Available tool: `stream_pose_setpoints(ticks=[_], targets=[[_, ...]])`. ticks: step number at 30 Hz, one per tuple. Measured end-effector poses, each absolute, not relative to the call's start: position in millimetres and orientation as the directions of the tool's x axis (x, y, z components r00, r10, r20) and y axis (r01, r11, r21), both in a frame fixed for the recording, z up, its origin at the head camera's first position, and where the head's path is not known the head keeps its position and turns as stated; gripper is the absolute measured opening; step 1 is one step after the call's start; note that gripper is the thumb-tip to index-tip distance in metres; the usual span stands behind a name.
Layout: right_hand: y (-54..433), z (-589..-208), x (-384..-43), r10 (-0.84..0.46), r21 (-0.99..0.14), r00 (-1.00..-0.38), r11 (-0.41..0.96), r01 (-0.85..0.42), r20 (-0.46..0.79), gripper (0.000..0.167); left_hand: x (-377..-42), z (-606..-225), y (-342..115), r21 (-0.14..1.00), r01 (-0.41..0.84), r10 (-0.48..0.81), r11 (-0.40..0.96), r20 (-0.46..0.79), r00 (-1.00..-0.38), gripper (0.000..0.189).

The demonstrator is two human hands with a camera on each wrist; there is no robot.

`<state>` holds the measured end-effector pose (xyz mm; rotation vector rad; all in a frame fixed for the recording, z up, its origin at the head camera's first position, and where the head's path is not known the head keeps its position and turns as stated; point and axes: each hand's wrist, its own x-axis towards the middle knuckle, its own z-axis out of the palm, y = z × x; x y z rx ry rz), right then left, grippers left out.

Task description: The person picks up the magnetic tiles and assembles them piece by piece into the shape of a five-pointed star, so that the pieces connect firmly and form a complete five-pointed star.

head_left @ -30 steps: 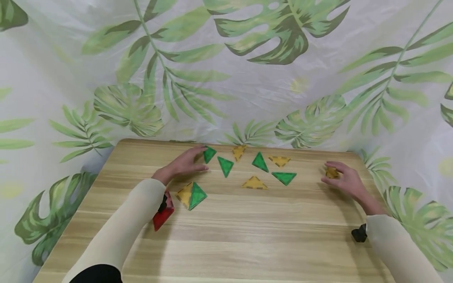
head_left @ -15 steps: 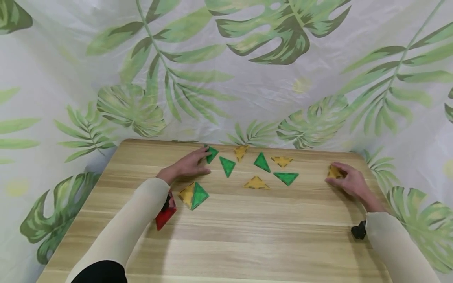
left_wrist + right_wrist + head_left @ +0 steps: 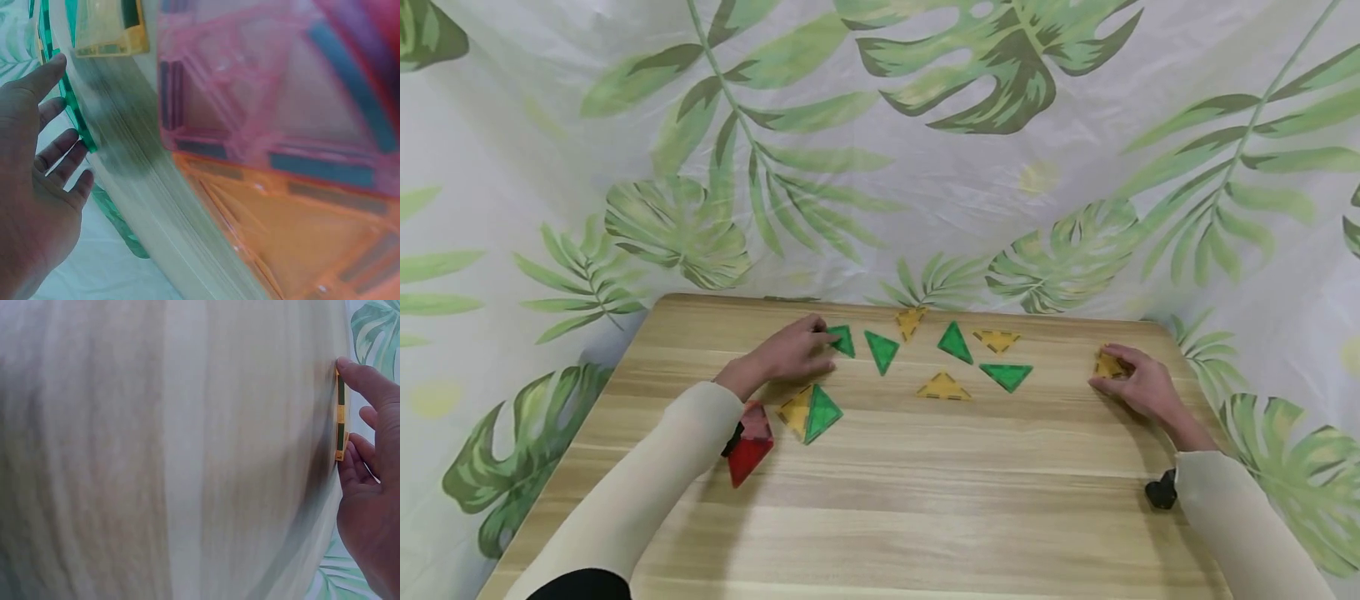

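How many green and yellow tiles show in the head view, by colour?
Green tiles: 5, one at the left grip
Yellow tiles: 5, one held in the right grip
Total: 10

Desk [image 3: 925, 492]: pale wood look, darker streaks running from 9 to 3 o'clock; its far corners, at 10 and 2 o'clock on the top, are rounded.
Cloth [image 3: 820, 229]: whitish and creased, just beyond the desk's far edge and down both sides, printed with leaves.
Big split leaf [image 3: 1026, 87]: green with dark olive patches, 1 o'clock in the head view.
Left frond [image 3: 733, 108]: long, light green, at 11 o'clock.
Right frond [image 3: 1247, 133]: similar, at 2 o'clock.
Dark leaf [image 3: 430, 37]: cut off by the head view's edge, 10 o'clock.
Lower-left leaf [image 3: 523, 437]: 8 o'clock, beside the desk.
Lower-right leaf [image 3: 1292, 475]: 4 o'clock, paler.
Yellow blot [image 3: 1037, 178]: faint, 2 o'clock, below the big split leaf.
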<state>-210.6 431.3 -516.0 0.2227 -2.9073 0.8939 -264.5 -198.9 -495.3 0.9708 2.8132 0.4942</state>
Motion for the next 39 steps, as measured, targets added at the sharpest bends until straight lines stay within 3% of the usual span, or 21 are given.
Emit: stream_pose_setpoints(ticks=[8, 14, 19, 24, 30, 39], targets=[[433.2, -515.2, -208.3, -0.119, -0.541, -0.984, 0.823, -0.172, 0.132, 0.065, -251.1, -492.4, -201.6, 0.430, 0.547, 0.627, 0.718, -0.060, -0.776, 0.050], [434.2, -516.3, -205.5, -0.129, -0.537, -0.979, 0.821, -0.194, 0.156, 0.063, -248.9, -489.2, -201.3, 0.467, 0.562, 0.648, 0.683, -0.031, -0.761, 0.043], [433.6, -517.6, -204.4, -0.136, -0.534, -0.977, 0.821, -0.203, 0.163, 0.062, -259.0, -493.4, -209.4, 0.494, 0.579, 0.661, 0.649, 0.011, -0.750, 0.062], [434.4, -518.3, -203.6, -0.122, -0.523, -0.980, 0.831, -0.188, 0.158, 0.063, -268.6, -494.1, -215.4, 0.557, 0.543, 0.681, 0.628, -0.057, -0.730, 0.080], [436.2, -517.7, -203.1, -0.102, -0.515, -0.981, 0.839, -0.172, 0.163, 0.063, -276.0, -492.0, -211.9, 0.583, 0.523, 0.701, 0.621, -0.116, -0.703, 0.079], [435.5, -515.9, -201.3, -0.091, -0.522, -0.984, 0.838, -0.160, 0.156, 0.064, -279.8, -490.9, -208.8, 0.579, 0.519, 0.694, 0.629, -0.118, -0.710, 0.069]])
